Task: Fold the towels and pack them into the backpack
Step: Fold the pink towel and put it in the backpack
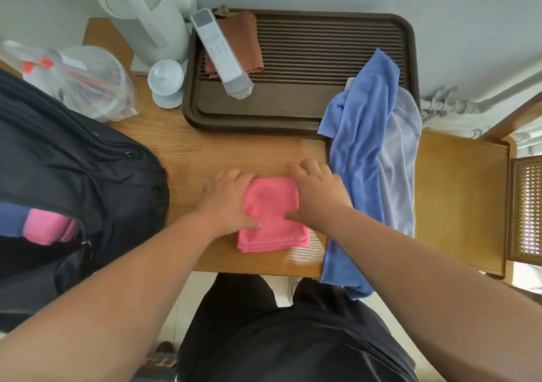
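1. Pink towel: folded into a small layered rectangle, lying flat on the table near the front edge, between the two hands.
2. Left hand: palm down over the towel's left edge, thumb on the cloth, fingers spread out past it onto the wood. Nothing is gripped; it presses flat.
3. Right hand: palm down over the towel's upper right corner, fingers spread and relaxed, thumb lying on the cloth. Also a flat press, no pinch.
4. Blue towel: unfolded, just beside the right hand. It runs from the tray's right end down the table's right side and hangs over the front edge. It touches or nearly touches the pink towel's right side; cannot tell which.
5. Pale towel: partly under the blue one, on its right, also unfolded.
6. Backpack: black, at the table's left, well apart from the pink towel. Its mouth is open; something pink and a strip of blue show inside.
7. Tray: dark, slatted, behind the hands. On it lie a white remote and, under that, a brown cloth.
8. Back left: white kettle, white lidded cup, clear plastic bag beside the backpack.
9. Between pink towel and backpack lies bare wood only.
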`<action>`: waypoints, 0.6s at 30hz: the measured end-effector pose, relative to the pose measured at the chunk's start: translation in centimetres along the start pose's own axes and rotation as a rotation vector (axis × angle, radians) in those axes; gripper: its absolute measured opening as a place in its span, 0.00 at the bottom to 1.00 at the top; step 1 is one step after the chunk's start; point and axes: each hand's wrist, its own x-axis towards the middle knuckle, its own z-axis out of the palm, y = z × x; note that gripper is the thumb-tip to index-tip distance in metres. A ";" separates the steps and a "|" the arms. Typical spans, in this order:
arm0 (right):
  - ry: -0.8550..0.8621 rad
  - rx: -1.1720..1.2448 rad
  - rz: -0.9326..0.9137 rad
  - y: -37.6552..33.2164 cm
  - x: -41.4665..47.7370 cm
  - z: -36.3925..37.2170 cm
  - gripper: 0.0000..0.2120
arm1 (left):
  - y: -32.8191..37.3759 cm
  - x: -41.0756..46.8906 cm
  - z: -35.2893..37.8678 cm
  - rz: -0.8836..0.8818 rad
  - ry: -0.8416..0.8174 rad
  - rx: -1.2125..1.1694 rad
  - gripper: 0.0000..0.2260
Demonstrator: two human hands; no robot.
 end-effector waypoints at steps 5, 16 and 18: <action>-0.096 -0.198 -0.096 0.6 1.4 0.7 0.43 | -0.1 0.3 0.9 0.037 0.008 0.122 0.49; 0.223 -0.069 -0.173 0.2 2.6 0.5 0.11 | 0.9 1.5 -0.7 0.123 0.262 0.042 0.07; 0.260 -0.039 -0.227 0.8 1.9 1.3 0.15 | 0.5 1.1 0.0 0.162 0.274 0.073 0.11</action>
